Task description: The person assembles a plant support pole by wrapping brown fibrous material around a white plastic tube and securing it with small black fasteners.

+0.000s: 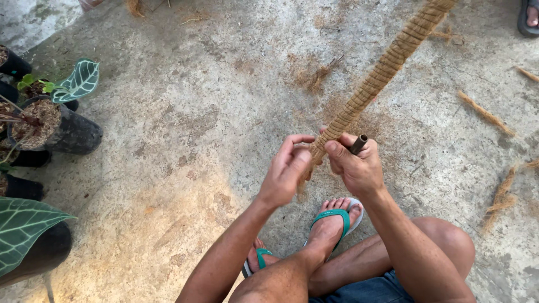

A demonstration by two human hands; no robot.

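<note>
Knees below; right hand (359, 168) grips pole (382, 70) base, left hand (286, 171) pinches fibre; pole slants up-right, away from both.

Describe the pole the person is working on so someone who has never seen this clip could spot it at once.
Start at the bare concrete floor, then the two hands above the green flip-flop. Rising from the right hand toward the top edge is the pole, wound in tan fibre cord, a dark tube end by the thumb. The left hand touches its lower end. Unlike the loose fibre tufts nearby, it is long, straight and tightly wrapped.
</note>
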